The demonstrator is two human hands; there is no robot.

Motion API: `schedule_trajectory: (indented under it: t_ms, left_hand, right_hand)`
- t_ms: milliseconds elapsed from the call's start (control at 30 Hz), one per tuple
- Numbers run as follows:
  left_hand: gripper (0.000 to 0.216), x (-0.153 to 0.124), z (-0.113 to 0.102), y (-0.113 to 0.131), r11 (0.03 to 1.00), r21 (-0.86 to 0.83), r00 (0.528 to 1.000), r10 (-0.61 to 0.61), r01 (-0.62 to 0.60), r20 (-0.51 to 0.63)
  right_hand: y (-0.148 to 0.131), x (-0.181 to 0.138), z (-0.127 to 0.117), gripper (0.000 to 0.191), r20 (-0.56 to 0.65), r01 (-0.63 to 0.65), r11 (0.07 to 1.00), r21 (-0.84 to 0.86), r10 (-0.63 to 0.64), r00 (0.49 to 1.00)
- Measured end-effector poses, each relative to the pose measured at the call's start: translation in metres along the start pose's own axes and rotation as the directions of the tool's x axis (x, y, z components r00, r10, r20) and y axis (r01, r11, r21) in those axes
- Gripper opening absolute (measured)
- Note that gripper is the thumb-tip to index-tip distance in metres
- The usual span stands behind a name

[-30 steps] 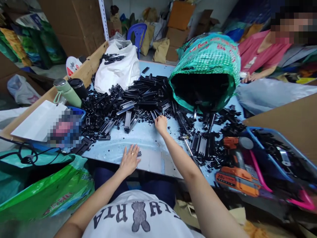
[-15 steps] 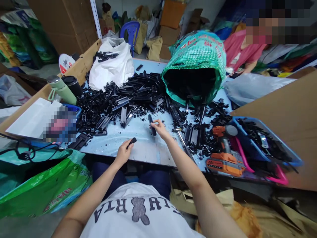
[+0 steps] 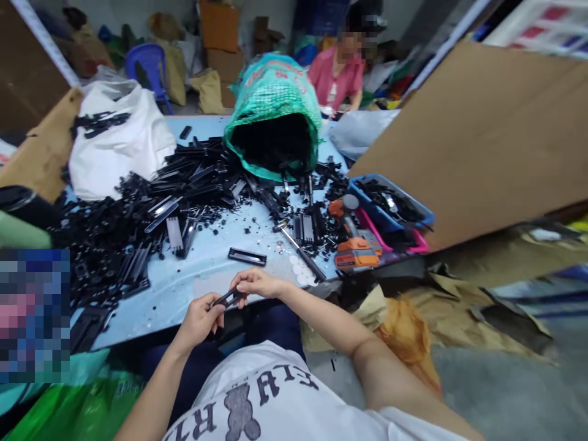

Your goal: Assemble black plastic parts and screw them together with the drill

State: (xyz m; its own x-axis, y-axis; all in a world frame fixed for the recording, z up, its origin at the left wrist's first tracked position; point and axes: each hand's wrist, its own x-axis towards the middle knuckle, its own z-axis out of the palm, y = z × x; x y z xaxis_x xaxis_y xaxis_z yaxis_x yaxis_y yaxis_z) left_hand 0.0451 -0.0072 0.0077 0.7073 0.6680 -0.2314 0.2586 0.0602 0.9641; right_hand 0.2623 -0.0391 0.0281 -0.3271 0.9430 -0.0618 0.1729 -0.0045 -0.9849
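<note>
Nearest us, above our white printed shirt [image 3: 275, 392], both our hands are closed on one slim black part [image 3: 228, 298], held at the near edge of the pale-blue table [image 3: 218, 245]. Our left hand [image 3: 202, 315] grips its near end with fingers curled; our right hand [image 3: 257, 285] pinches the far end between thumb and fingers. Just beyond our right hand, a long black channel piece [image 3: 247, 256] lies flat on the table.

To the right of that we have a hammer [image 3: 302, 252], its head pointing away from us, then an orange-and-grey drill [image 3: 358, 252] and, behind it, a blue basket [image 3: 427, 215] of dark parts. Farther on, a heap of black parts [image 3: 197, 165] spreads leftward, between a white bag [image 3: 119, 147] and an open-mouthed green sack [image 3: 275, 86]. Past the sack we see a co-worker in a pink top [image 3: 337, 79], and at the back left a blue chair [image 3: 146, 61].
</note>
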Motion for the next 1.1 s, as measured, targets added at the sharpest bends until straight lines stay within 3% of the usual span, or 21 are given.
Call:
schedule_trajectory:
  t_ms: [67, 233, 300, 367, 400, 433, 467, 500, 600, 633, 667, 733, 800, 867, 900, 933, 967, 1033, 1067, 1100]
  left_hand:
    - [0.042, 0.005, 0.005, 0.002, 1.000, -0.003, 1.000, 0.006, -0.006, 0.022]
    - [0.042, 0.025, 0.029, 0.002, 0.985, 0.171, 0.984, 0.000, 0.031, -0.177]
    - [0.049, 0.032, 0.034, 0.000, 0.988, 0.156, 0.991, 0.039, -0.019, -0.126]
    - [0.057, 0.037, 0.033, -0.004, 0.983, 0.145, 0.991, 0.124, -0.115, -0.055]
    - [0.058, 0.038, 0.031, -0.008, 0.976, 0.157, 0.986, 0.158, -0.149, -0.047]
    - [0.057, 0.040, 0.028, -0.011, 0.971, 0.182, 0.984, 0.168, -0.154, -0.062]
    - [0.055, 0.040, 0.025, -0.015, 0.970, 0.208, 0.984, 0.150, -0.128, -0.095]
    - [0.054, 0.041, 0.022, -0.019, 0.970, 0.228, 0.983, 0.119, -0.084, -0.143]
    - [0.055, 0.041, 0.016, -0.028, 0.965, 0.261, 0.963, 0.034, 0.039, -0.268]
    - [0.056, 0.041, 0.015, -0.029, 0.960, 0.272, 0.957, 0.022, 0.061, -0.290]
    - [0.057, 0.040, 0.013, -0.030, 0.955, 0.287, 0.952, 0.020, 0.072, -0.306]
    - [0.057, 0.038, 0.007, -0.030, 0.944, 0.320, 0.940, 0.037, 0.078, -0.339]
    - [0.055, 0.036, -0.002, -0.033, 0.933, 0.349, 0.917, 0.059, 0.090, -0.394]
    - [0.054, 0.034, -0.010, -0.039, 0.921, 0.368, 0.887, 0.062, 0.126, -0.458]
    - [0.054, 0.033, -0.014, -0.043, 0.915, 0.375, 0.874, 0.057, 0.147, -0.482]
    - [0.052, 0.032, -0.016, -0.047, 0.908, 0.384, 0.862, 0.056, 0.165, -0.503]
    - [0.050, 0.030, -0.018, -0.050, 0.901, 0.397, 0.854, 0.063, 0.174, -0.516]
    - [0.045, 0.027, -0.021, -0.055, 0.879, 0.445, 0.846, 0.100, 0.172, -0.524]
    - [0.042, 0.024, -0.024, -0.057, 0.861, 0.479, 0.840, 0.128, 0.169, -0.527]
    - [0.040, 0.021, -0.028, -0.058, 0.838, 0.516, 0.829, 0.158, 0.174, -0.536]
  right_hand:
    - [-0.002, -0.010, -0.001, 0.029, -0.064, 0.003, 0.999, -0.032, -0.005, 0.998]
    - [-0.005, -0.031, 0.002, 0.029, -0.216, 0.002, 0.992, -0.130, -0.030, 0.976]
    - [-0.009, -0.043, -0.016, 0.029, -0.271, -0.003, 0.986, -0.168, -0.043, 0.962]
    - [-0.017, -0.061, -0.058, 0.028, -0.429, -0.042, 0.965, -0.259, -0.076, 0.900]
    - [-0.021, -0.072, -0.088, 0.026, -0.608, -0.115, 0.924, -0.364, -0.142, 0.781]
    - [-0.025, -0.085, -0.123, 0.026, -0.786, -0.253, 0.862, -0.438, -0.231, 0.574]
    - [-0.027, -0.099, -0.162, 0.027, -0.888, -0.412, 0.793, -0.448, -0.339, 0.311]
    - [-0.029, -0.113, -0.203, 0.029, -0.912, -0.484, 0.774, -0.408, -0.375, 0.168]
    - [-0.023, -0.151, -0.316, 0.031, -0.929, -0.645, 0.715, -0.272, -0.370, -0.019]
    - [-0.019, -0.158, -0.345, 0.033, -0.935, -0.704, 0.675, -0.219, -0.351, -0.045]
    - [-0.015, -0.161, -0.367, 0.034, -0.946, -0.741, 0.645, -0.188, -0.323, -0.042]
    - [-0.009, -0.151, -0.388, 0.038, -0.949, -0.779, 0.590, -0.210, -0.313, 0.019]
    - [-0.009, -0.122, -0.371, 0.042, -0.897, -0.753, 0.546, -0.368, -0.422, 0.132]
    - [-0.009, -0.081, -0.316, 0.041, -0.791, -0.633, 0.501, -0.590, -0.514, 0.331]
    - [-0.006, -0.061, -0.278, 0.040, -0.724, -0.537, 0.486, -0.689, -0.494, 0.481]
    - [-0.001, -0.041, -0.236, 0.040, -0.606, -0.411, 0.467, -0.783, -0.422, 0.674]
    - [0.007, -0.023, -0.193, 0.037, -0.496, -0.305, 0.462, -0.833, -0.377, 0.782]
    - [0.030, 0.004, -0.117, 0.039, -0.309, -0.154, 0.458, -0.876, -0.287, 0.907]
    - [0.043, 0.015, -0.087, 0.047, -0.228, -0.132, 0.430, -0.893, -0.180, 0.957]
    - [0.056, 0.023, -0.065, 0.051, -0.199, -0.143, 0.401, -0.905, -0.100, 0.975]
